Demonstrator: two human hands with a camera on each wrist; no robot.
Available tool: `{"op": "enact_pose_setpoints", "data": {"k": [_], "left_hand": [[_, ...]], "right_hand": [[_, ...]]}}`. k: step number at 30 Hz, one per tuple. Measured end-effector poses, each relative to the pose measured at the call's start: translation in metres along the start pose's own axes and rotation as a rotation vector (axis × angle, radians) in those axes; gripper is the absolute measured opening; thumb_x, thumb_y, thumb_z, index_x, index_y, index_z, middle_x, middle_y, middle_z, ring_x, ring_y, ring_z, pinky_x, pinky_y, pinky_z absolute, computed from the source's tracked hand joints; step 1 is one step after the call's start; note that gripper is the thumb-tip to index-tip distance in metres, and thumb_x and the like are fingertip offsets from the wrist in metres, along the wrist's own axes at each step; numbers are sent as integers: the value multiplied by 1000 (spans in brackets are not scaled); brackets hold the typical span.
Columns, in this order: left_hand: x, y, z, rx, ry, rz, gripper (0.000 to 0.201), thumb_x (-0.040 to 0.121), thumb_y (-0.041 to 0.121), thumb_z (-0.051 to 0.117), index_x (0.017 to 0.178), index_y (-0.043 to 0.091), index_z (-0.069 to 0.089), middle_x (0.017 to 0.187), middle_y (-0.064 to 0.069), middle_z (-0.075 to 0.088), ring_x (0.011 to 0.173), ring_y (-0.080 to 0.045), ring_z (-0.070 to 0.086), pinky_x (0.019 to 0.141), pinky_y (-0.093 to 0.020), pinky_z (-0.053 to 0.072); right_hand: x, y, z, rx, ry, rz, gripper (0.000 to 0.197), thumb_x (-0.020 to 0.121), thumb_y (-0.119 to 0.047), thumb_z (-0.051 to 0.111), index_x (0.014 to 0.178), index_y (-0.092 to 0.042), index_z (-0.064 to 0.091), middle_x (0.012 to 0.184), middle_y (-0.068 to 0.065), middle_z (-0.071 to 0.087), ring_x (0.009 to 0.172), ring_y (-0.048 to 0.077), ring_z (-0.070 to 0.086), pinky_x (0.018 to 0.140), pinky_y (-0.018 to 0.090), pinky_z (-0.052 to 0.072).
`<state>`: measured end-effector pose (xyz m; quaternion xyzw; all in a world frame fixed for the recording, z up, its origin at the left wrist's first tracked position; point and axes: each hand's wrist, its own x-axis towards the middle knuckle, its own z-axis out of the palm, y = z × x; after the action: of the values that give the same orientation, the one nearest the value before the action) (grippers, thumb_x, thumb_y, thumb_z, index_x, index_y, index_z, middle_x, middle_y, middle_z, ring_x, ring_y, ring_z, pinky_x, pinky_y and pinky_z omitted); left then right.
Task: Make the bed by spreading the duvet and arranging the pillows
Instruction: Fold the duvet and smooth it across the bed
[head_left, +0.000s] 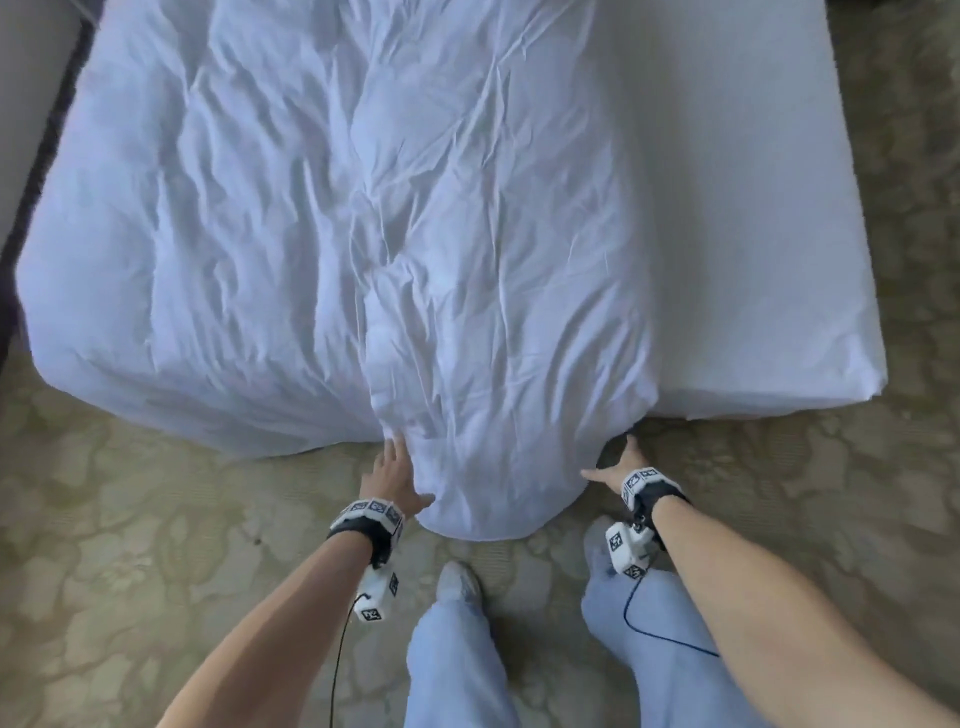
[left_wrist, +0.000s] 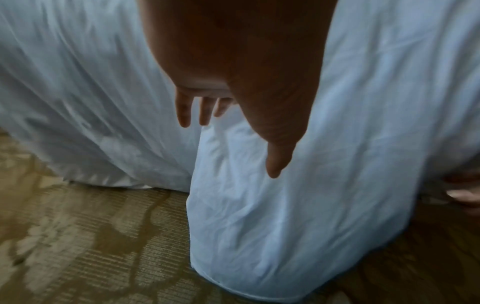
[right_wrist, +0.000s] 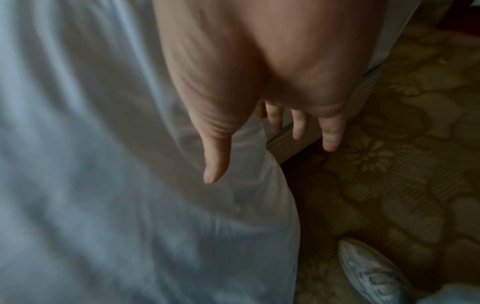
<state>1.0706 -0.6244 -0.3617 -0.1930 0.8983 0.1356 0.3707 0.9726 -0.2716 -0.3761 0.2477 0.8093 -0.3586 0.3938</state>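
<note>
A crumpled white duvet (head_left: 363, 218) covers the left and middle of the bed (head_left: 753, 208), and a rounded lobe of it (head_left: 493, 483) hangs over the foot down to the carpet. My left hand (head_left: 397, 475) is at the lobe's left edge with fingers straight and spread (left_wrist: 205, 111), thumb by the cloth. My right hand (head_left: 621, 465) is at the lobe's right edge, fingers straight (right_wrist: 330, 133), thumb stretched toward the duvet (right_wrist: 78, 185). Neither hand grips cloth. No pillows are in view.
The bed's right strip is bare white sheet. Patterned beige carpet (head_left: 130, 545) surrounds the foot of the bed. My feet in light shoes (head_left: 460, 577) stand just behind the hanging lobe. A wooden bed base (right_wrist: 288, 142) shows under the mattress. A dark wall edge (head_left: 31, 171) runs along the left.
</note>
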Motion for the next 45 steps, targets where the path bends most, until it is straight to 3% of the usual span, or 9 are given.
{"op": "enact_pose_setpoints", "data": {"k": [5, 10, 16, 20, 27, 32, 38, 41, 45], "left_hand": [[87, -31, 70, -299, 57, -253, 139, 68, 69, 78, 157, 1, -4, 164, -15, 21, 151, -30, 23, 119, -53, 20], [127, -47, 105, -634, 165, -131, 46, 91, 33, 72, 118, -4, 67, 111, -23, 70, 104, -40, 65, 77, -39, 47], [41, -115, 41, -556, 205, -145, 44, 97, 38, 64, 99, -6, 71, 95, -27, 71, 90, -42, 67, 73, -44, 50], [-22, -147, -6, -468, 219, -106, 37, 100, 38, 59, 88, 3, 64, 78, -15, 64, 76, -34, 63, 63, -38, 42], [-4, -125, 31, -375, 256, -211, 27, 102, 16, 50, 119, -4, 56, 115, -25, 60, 102, -45, 62, 82, -48, 50], [14, -93, 74, -431, 143, -281, 60, 97, 5, 55, 149, -1, 26, 149, -22, 38, 133, -39, 43, 109, -45, 40], [6, -63, 29, -399, 283, 69, 96, 93, 4, 58, 160, 28, -6, 167, -9, 12, 133, -36, 50, 103, -47, 48], [-11, -62, -10, -342, 224, 93, 95, 91, 3, 54, 160, 33, -5, 169, -6, 7, 123, -39, 56, 93, -43, 50], [-61, -83, -80, -335, 161, 102, 88, 91, 1, 50, 161, 32, 8, 167, -3, 16, 141, -31, 42, 108, -44, 44]], "right_hand": [[78, 18, 31, 135, 47, -41, 137, 33, -46, 104, 149, -9, 42, 147, 3, 50, 138, 21, 45, 108, 33, 38], [110, 39, 40, 162, 69, -50, 109, 54, -32, 97, 148, -9, 46, 148, 7, 52, 138, 24, 48, 97, 24, 35], [11, 60, 40, -52, -119, 77, 107, 64, -66, 86, 146, -8, 48, 143, 10, 58, 126, 28, 58, 98, 28, 42], [-56, 57, 39, -112, -193, 108, 85, 66, -74, 78, 121, -14, 54, 108, 8, 71, 94, 24, 65, 74, 31, 46], [-42, 61, 76, 31, 0, 131, 68, 68, -64, 85, 95, -6, 62, 70, 5, 64, 46, 13, 56, 40, 16, 39], [-5, 70, 105, -121, 2, 118, 91, 85, -38, 81, 153, -2, 34, 148, 17, 51, 131, 32, 54, 104, 35, 45], [-39, -9, 127, -590, 295, -483, 85, 90, -46, 71, 157, -37, 20, 164, 16, 20, 146, 38, 32, 110, 55, 39], [-70, -77, 131, -706, 54, -476, 95, 90, -47, 71, 159, -46, 6, 168, 15, -14, 146, 42, 31, 115, 55, 35], [-125, -160, 132, -726, -58, -401, 74, 93, -52, 63, 156, -30, 31, 155, 11, 44, 136, 37, 47, 109, 49, 44]]}}
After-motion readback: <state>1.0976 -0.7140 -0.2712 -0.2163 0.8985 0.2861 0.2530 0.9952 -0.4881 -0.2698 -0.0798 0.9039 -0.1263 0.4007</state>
